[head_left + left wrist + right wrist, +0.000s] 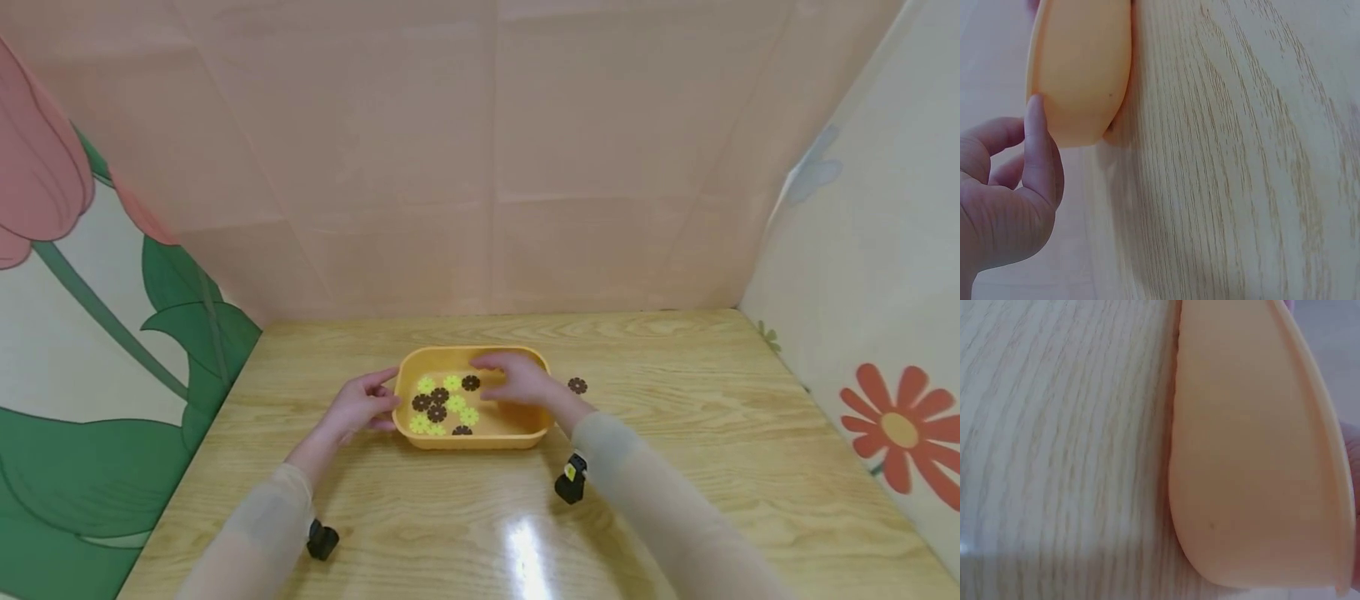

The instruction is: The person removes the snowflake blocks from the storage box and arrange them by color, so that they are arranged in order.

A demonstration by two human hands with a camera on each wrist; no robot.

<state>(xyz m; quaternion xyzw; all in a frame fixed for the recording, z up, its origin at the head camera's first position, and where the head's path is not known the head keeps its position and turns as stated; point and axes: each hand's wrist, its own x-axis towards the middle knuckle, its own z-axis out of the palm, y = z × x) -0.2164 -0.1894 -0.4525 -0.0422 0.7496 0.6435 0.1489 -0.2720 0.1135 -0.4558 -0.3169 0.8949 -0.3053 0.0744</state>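
A yellow-orange plastic basin [472,443] stands on the wooden table, with several yellow flower-shaped pieces [456,404] and dark brown flower-shaped pieces [437,413] lying mostly in its left half. At the basin's left end is my left hand [363,407], its fingertips touching the rim without wrapping around it; the left wrist view shows a digit [1036,147] against the outer wall. My right hand [517,379] reaches over the near right rim into the basin, fingers spread just right of the pieces. Nothing shows between them. The right wrist view has mainly the basin's outer wall [1254,456].
One brown flower-shaped piece [577,386] lies on the table [675,400] just right of the basin. A pinkish sheet [487,167] hangs behind the table. Flower-printed panels stand at the left [45,350] and right [847,275].
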